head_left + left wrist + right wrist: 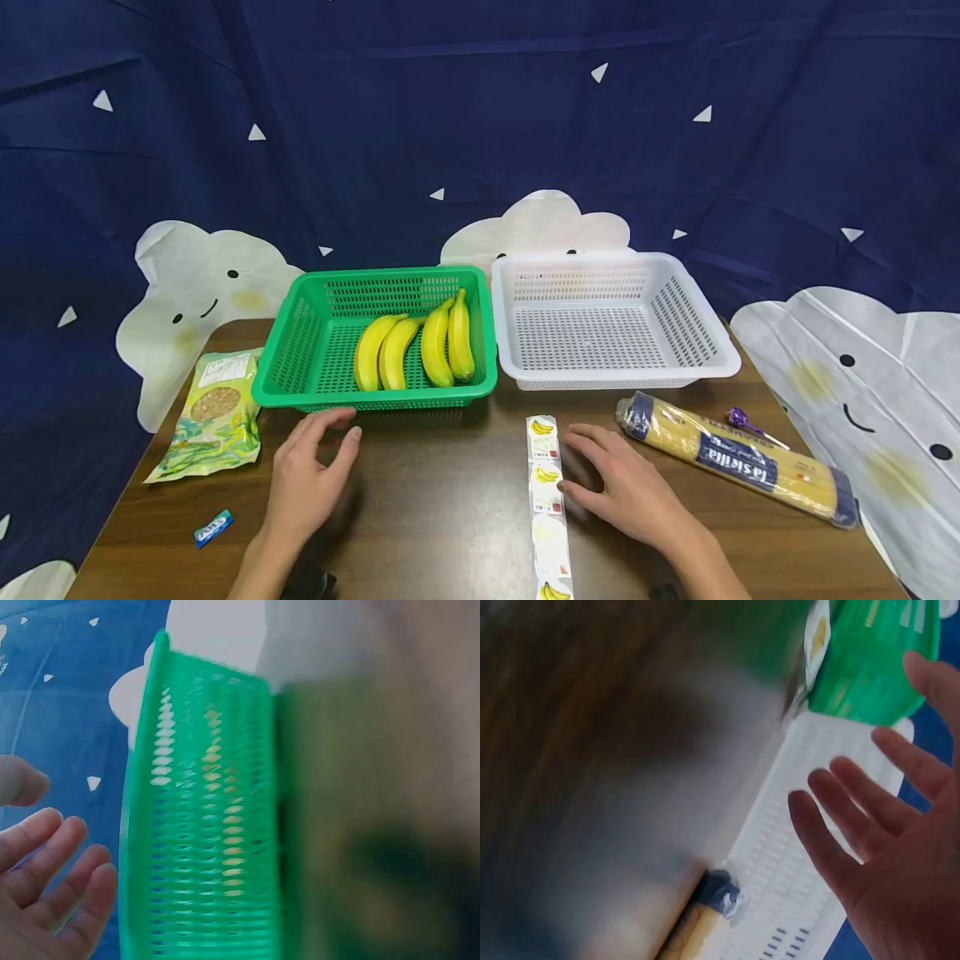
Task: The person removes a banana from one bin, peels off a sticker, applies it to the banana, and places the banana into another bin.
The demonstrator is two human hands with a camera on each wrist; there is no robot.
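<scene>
My left hand [307, 475] hovers over the table in front of the green basket [300, 398], fingers loosely bent and holding nothing. Several yellow bananas [435, 346] lie in that basket, toward its right side. My right hand [618, 483] is just right of a strip of banana stickers [550, 533]; its thumb and fingertips come close to the strip's edge, and whether they touch it I cannot tell. The left wrist view has the left hand [56, 885] beside the green basket's wall [202, 825]. In the right wrist view, the right hand's fingers [855, 810] are spread.
A white basket [600, 379] stands right of the green one. On the right lie a spaghetti pack [738, 458] and a purple lollipop [741, 418]. A green-yellow food bag [217, 408] and a small blue wrapped candy [213, 528] are on the left. A cloud-print cloth [480, 125] hangs behind.
</scene>
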